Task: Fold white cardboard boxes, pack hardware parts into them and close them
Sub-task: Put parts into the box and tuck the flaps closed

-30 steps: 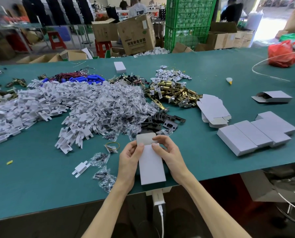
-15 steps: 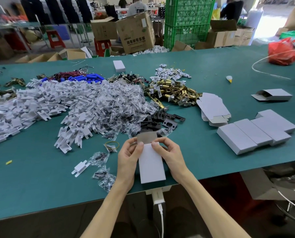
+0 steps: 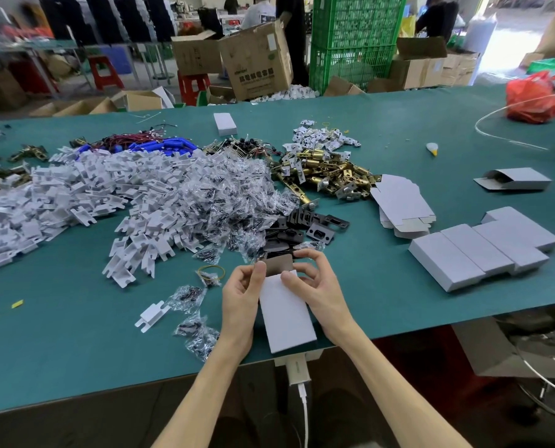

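Head view: a white cardboard box (image 3: 287, 313) sits at 6 o'clock, lying lengthwise at the near edge of the green table (image 3: 75, 334), with its near end reaching just past that edge. Both hands grip it. The left hand (image 3: 240, 299) curls round its left side, thumb up by the far corner. The right hand (image 3: 319, 286) holds the right side, thumb on the top face and fingers bent over the far end. There the end flap (image 3: 277, 265) stands up, showing its grey-brown inner side.

Just beyond the flap, toward 12 o'clock, lie dark metal plates (image 3: 305, 224). A heap of brass latches (image 3: 331, 171) lies farther out at 1 o'clock. From 9 to 11 o'clock spread a big pile of white plastic pieces (image 3: 92, 195) and a mound of small clear bags of screws (image 3: 211, 202). A few loose bags lie near the left hand at 8 o'clock.

At 3 o'clock, a row of closed white boxes (image 3: 482, 250) rests side by side and touching. A stack of flat box blanks (image 3: 402, 205) lies at 2 o'clock, near the row. Beyond them one half-open box (image 3: 512, 179) lies on its side.
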